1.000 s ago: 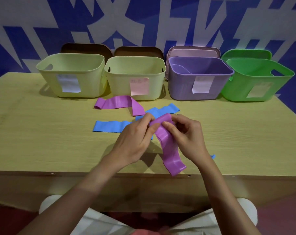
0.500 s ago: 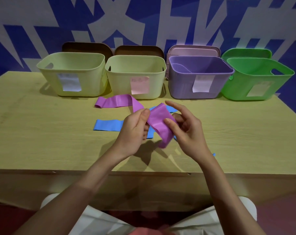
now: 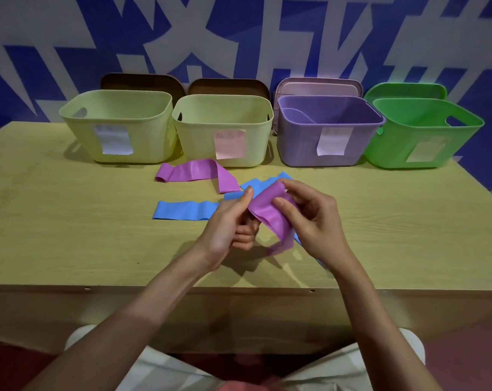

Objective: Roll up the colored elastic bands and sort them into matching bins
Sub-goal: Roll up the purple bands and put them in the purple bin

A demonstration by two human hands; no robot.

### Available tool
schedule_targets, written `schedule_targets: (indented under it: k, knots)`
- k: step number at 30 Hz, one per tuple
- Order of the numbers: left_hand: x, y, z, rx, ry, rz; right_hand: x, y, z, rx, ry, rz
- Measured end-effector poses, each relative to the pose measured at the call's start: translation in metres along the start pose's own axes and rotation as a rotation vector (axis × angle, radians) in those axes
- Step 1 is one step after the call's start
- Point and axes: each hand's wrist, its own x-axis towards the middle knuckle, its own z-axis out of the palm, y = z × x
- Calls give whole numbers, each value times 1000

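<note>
You hold the purple band (image 3: 270, 214) raised off the tabletop (image 3: 69, 235), left hand (image 3: 227, 224) and right hand (image 3: 309, 218) fingers pinching it for rolling; its matching purple bin (image 3: 301, 148) waits at one o'clock.

The table (image 3: 69, 227) is pale wood-grain, matt. On it the bins, such as the purple bin (image 3: 298, 148), look smooth plastic with paper labels. The purple band (image 3: 267, 213) is smooth, rubbery, faintly glossy.

Head camera looks forward and down, close over the table (image 3: 69, 235).
</note>
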Motion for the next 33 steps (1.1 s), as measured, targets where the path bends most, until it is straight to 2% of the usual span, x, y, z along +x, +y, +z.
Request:
schedule_targets:
  k: [4,7,9,12,16,19,22,25,28,30,33]
  knots:
    - [2,-11,-3,292,116,252,-3,2,-4,-19,-16,44]
    - [-1,-19,-7,784,156,500,-5,4,-3,-30,-24,62]
    - [1,-22,-6,974,179,552,-5,6,-1,-22,-15,73]
    - [5,-24,-4,846,171,504,-6,6,0,41,-18,93]
    - [6,-15,2,380,95,271,-6,11,-5,90,-47,107]
    - [4,-4,6,134,-12,102,-3,11,-7,49,-103,59]
    - [3,0,4,-4,-130,37,0,6,-7,70,-83,28]
    - [7,0,4,-2,-106,11,2,6,-5,37,-65,42]
    - [12,-5,5,235,65,106,3,10,-4,18,-68,69]
    - [13,-11,1,552,176,332,2,13,-4,23,-60,94]
    - [13,-16,-8,980,201,607,1,15,-6,35,-47,126]
